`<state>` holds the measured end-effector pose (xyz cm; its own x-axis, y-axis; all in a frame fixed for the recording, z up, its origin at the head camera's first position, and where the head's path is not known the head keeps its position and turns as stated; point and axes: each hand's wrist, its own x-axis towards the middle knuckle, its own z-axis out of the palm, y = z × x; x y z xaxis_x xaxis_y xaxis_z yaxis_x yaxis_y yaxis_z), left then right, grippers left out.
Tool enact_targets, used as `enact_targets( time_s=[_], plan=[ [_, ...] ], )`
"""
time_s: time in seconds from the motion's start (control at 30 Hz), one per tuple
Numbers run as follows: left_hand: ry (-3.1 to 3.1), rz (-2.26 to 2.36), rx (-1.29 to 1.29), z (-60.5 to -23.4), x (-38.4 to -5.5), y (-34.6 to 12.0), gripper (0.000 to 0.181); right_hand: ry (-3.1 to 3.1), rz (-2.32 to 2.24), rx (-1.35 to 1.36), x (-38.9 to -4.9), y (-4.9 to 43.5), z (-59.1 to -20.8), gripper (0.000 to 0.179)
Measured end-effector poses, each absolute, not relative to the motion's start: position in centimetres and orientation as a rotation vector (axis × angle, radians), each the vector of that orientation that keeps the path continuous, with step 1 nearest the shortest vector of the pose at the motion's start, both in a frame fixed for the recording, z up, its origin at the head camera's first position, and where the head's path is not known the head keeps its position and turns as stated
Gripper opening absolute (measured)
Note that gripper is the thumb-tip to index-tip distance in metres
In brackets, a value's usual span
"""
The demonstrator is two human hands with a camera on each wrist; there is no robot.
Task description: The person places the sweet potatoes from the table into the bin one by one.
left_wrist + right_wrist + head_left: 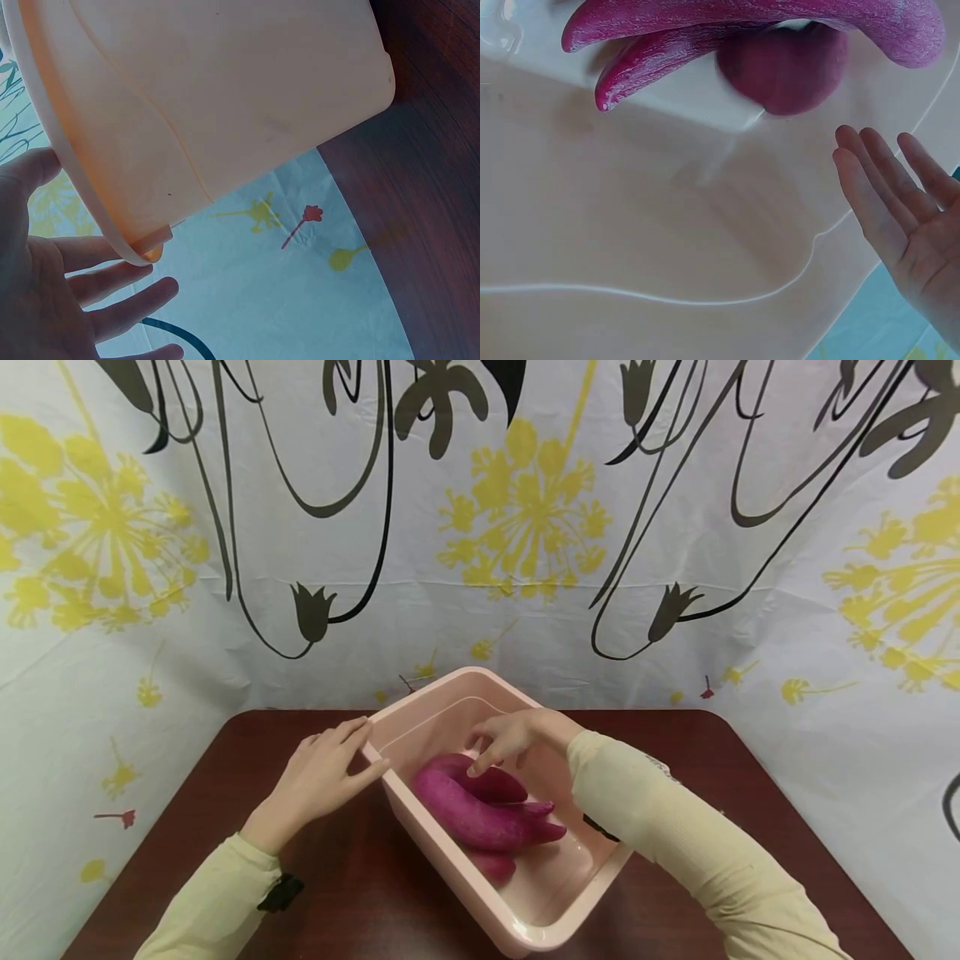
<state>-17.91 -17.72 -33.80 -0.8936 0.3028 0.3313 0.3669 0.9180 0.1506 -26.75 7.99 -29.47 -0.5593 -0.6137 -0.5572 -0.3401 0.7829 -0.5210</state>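
A pink plastic basin (450,843) stands on the table with several magenta, tapering roots inside that look like purple sweet potatoes (480,814). My left hand (322,772) rests on the basin's left rim, fingers straight and spread; in the left wrist view its thumb (37,169) touches the rim. Over the basin, my right hand (510,739) reaches in above the sweet potatoes. The right wrist view shows that hand's fingers extended and apart from them, holding nothing. One rounded sweet potato (784,71) is blurred there, below two curved ones.
A dark reddish-brown table (322,893) carries the basin, which sits at an angle. Behind and at both sides hangs a white sheet (420,552) printed with yellow flowers and dark stems.
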Motion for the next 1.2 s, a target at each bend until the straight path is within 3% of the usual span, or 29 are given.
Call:
enact_targets(
  time_s=[0.2, 0.73, 1.2],
  plan=[
    [-2.773, -0.308, -0.501, -33.9, -17.9, -17.8, 0.065, 2.242, -0.436, -0.852, -26.7, 8.1, -29.1, 0.055],
    [-2.775, -0.307, -0.492, -33.8, -17.9, -17.8, 0.063, 2.228, -0.555, -0.887, -26.4, 8.4, -26.3, 0.046],
    [-2.783, -0.292, -0.494, -33.9, -18.0, -17.8, 0.064, 2.390, -0.539, -1.058, -25.6, 11.6, -24.5, 0.046]
  ],
)
